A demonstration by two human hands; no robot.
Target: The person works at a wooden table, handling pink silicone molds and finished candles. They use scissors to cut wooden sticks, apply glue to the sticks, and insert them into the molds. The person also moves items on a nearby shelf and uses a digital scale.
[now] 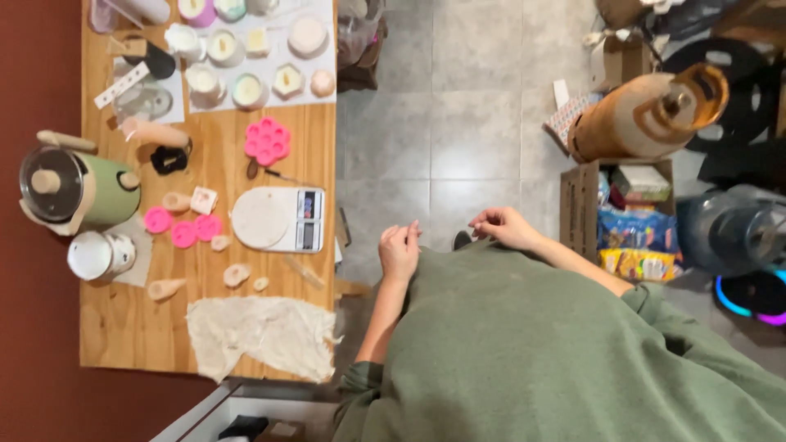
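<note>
Green sweatshirt cloth (pixel 524 344) fills the near ground, and both of the person's hands sit at its hem. The left hand (pixel 399 250) has its fingers drawn together against the edge of the fabric. The right hand (pixel 503 227), a little apart at three o'clock from it, is curled in the same way. They look to me to be fussing with the hem. Whether either hand really grips the cloth, or holds some small thing, I cannot tell from here.

Neither hand touches the desk (pixel 131 336), which stands off at nine o'clock. Nearest on it is a crumpled cream cloth (pixel 262 331), and past that a white kitchen scale (pixel 278 219) with a round plate. At nine o'clock from the scale lie small pink moulds (pixel 184 229), a few pale wax pieces and a white cup (pixel 100 255). A green kettle (pixel 82 190) with a glass lid stands by the desk's outer edge. Further up there is a pink flower-shaped mould (pixel 267 141), then a sheet carrying poured candles (pixel 246 90) in small pots.

As I judge it, the work at the desk is paused. Taking up anything there would call for freeing a hand from the hem and reaching well over toward nine o'clock.

Across the grey tiled floor (pixel 458 106), at about two o'clock, stands a rusty gas cylinder (pixel 639 115) beside an open cardboard box (pixel 580 205).
</note>
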